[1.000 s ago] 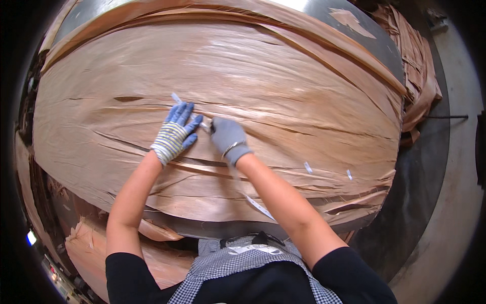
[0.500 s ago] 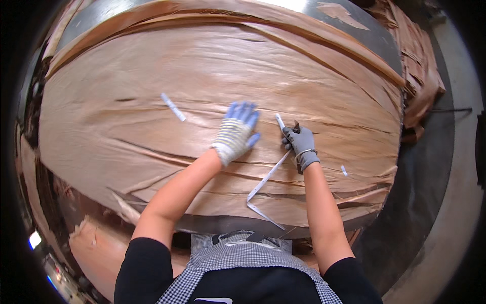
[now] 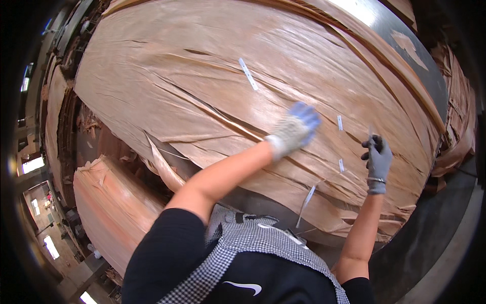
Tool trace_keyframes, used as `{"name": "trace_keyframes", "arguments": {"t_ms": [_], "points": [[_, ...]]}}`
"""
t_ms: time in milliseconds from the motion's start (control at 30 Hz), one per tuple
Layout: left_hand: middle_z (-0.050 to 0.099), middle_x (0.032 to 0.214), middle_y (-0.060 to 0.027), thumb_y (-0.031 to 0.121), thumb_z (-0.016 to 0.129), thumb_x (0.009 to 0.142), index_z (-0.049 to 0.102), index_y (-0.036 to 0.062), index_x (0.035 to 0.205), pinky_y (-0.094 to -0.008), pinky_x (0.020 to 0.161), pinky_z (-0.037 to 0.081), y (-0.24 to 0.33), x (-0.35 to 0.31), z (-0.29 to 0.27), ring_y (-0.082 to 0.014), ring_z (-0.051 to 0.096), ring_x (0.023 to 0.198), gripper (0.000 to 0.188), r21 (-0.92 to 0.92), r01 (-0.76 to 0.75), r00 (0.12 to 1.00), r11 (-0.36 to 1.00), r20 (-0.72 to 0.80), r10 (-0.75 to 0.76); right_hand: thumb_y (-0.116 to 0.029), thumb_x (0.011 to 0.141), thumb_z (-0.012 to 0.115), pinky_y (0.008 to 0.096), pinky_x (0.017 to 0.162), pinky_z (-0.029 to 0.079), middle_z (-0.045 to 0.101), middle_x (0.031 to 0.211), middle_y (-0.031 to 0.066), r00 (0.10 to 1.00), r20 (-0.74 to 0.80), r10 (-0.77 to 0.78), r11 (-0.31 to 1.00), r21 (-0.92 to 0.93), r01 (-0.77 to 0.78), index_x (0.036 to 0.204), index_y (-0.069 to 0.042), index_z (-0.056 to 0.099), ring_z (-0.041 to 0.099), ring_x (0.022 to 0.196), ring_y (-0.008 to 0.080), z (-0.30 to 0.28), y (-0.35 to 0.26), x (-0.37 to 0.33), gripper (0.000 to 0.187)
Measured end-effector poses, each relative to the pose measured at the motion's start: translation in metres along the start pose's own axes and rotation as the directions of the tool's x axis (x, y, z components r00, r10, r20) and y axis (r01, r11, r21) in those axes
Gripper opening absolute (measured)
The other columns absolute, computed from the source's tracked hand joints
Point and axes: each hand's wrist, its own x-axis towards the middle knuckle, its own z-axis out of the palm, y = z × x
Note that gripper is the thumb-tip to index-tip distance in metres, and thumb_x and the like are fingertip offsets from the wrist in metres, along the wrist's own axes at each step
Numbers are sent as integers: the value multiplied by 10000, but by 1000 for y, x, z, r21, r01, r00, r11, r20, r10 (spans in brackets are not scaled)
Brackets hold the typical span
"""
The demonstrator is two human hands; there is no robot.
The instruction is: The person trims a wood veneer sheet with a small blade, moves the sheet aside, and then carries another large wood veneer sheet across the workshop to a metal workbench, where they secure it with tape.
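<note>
My left hand [image 3: 296,129], in a striped white glove with blue fingers, is over the brown veneer sheet [image 3: 167,66], fingers stretched out, holding nothing; motion blurs it. To its right, my right hand [image 3: 378,157] in a grey glove is closed on a thin, pale, knife-like blade [image 3: 371,129] that points away from me. Its handle is hidden. Short white tape strips lie on the wrinkled veneer: a far strip [image 3: 248,74], a strip [image 3: 339,122] between my hands and a small strip [image 3: 341,165] nearer me. A longer tape piece [image 3: 308,196] lies by the front edge.
A long split [image 3: 223,115] runs through the veneer left of my hands. A stack of veneer [image 3: 111,207] stands at the lower left. More folded sheets [image 3: 458,101] hang at the far right. A dark table surface [image 3: 349,20] shows beyond the sheet.
My view has turned, shifting the sheet. The long tape that ran from my right hand is no longer in it; a short strip lies between my hands. My right hand has moved farther from the left.
</note>
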Motion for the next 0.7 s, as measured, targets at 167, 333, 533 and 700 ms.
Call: {"name": "trace_keyframes", "arguments": {"t_ms": [167,333,533,700], "points": [[456,1332,-106,228,611,759,584,156,1155,-523,1065,218,3,-112,-43,-303,390,1249,403,42,63,997,997,35,-64,-149,891,573,207,410,390,643,758,91,997,66,46,967,248,-61,962,-12,575,497,449,83,-26,-4,-54,154],[397,1387,-117,325,569,804,576,180,1190,-531,1080,174,0,-106,-25,-358,307,1299,413,120,92,983,988,149,-110,-115,878,574,204,428,423,641,759,112,955,285,78,961,232,-148,952,13,565,519,478,87,22,-35,-92,148],[380,1396,-107,325,569,797,506,193,1253,-529,1081,190,-19,-101,-13,-338,331,1292,478,145,-73,979,987,202,43,-120,879,556,237,421,462,646,764,110,903,417,104,948,233,-217,979,32,552,560,528,113,87,-3,-91,182],[413,1363,-119,315,578,783,508,198,1245,-532,1073,212,-23,-98,-15,-351,358,1270,482,132,-113,977,985,193,86,-127,859,589,253,419,472,650,739,93,886,415,204,957,104,-270,908,27,587,599,563,132,144,5,-74,161]]}}
